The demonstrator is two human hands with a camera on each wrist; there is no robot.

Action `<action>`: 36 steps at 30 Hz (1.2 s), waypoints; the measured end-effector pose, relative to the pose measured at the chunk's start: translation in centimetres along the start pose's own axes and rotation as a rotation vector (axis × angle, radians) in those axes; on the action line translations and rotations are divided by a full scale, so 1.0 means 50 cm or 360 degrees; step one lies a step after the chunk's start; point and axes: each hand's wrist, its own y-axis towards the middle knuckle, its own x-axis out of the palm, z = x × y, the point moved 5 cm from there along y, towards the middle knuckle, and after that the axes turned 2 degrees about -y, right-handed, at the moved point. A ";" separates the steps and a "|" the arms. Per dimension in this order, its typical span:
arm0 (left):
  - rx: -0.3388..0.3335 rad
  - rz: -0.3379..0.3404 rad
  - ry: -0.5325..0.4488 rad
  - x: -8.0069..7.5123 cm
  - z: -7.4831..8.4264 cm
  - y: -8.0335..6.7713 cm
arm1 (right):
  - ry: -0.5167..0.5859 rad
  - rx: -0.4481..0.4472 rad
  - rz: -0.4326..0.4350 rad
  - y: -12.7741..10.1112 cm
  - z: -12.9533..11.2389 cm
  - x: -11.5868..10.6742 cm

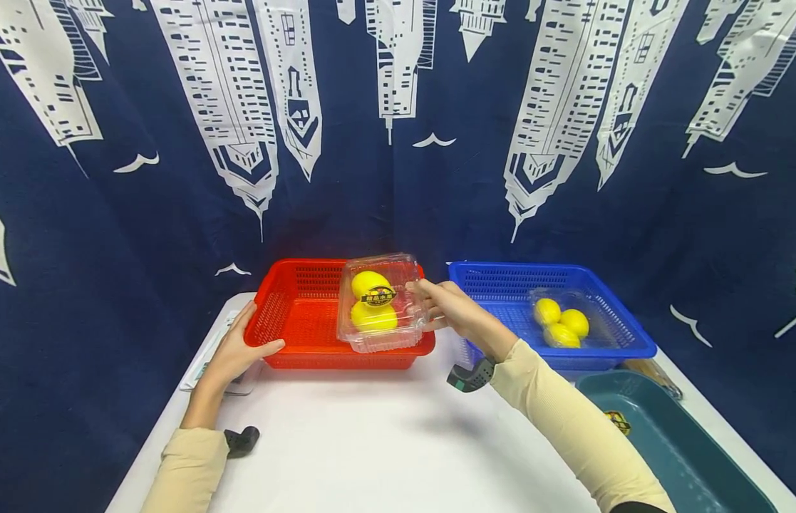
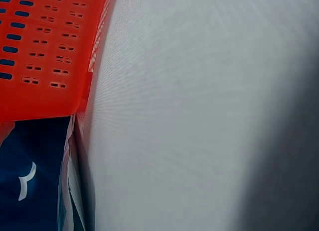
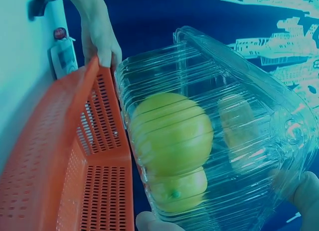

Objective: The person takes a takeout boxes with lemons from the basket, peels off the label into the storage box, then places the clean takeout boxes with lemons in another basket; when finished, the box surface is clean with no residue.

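My right hand (image 1: pixel 452 306) pinches the right edge of a clear plastic fruit box (image 1: pixel 407 335) with a black and gold label. Two yellow lemons (image 1: pixel 375 318) show inside it, and through its ribbed side in the right wrist view. The box is tilted and overlaps the right part of a red plastic basket (image 1: pixel 295 360). At the basket's left end is my left hand (image 1: pixel 231 353), its fingers along the side and its thumb spread toward the front wall. The right wrist view shows that hand (image 3: pixel 99 39) right at the basket rim.
A blue basket (image 1: pixel 603 353) at the right holds another clear box with three lemons (image 1: pixel 561 324). In front of it stands a dark green tray (image 1: pixel 686 456) with a label (image 1: pixel 618 422) inside. Flat whitish items lie under my left hand. A navy patterned cloth hangs behind.
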 end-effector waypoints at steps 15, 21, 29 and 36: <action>0.0001 0.0005 0.0027 0.004 0.000 -0.002 | 0.0055 -0.0037 -0.0093 -0.100 0.063 -0.021; -0.0015 0.0042 0.0025 0.006 0.003 -0.003 | 0.0070 0.0032 -0.0039 -0.143 0.090 -0.031; -0.0049 0.0054 0.0014 0.002 0.009 -0.007 | 0.0038 -0.0032 -0.0068 -0.207 0.120 -0.039; -0.0099 0.0043 0.0032 0.006 0.013 -0.017 | 0.0113 -0.0002 -0.0094 -0.245 0.160 -0.047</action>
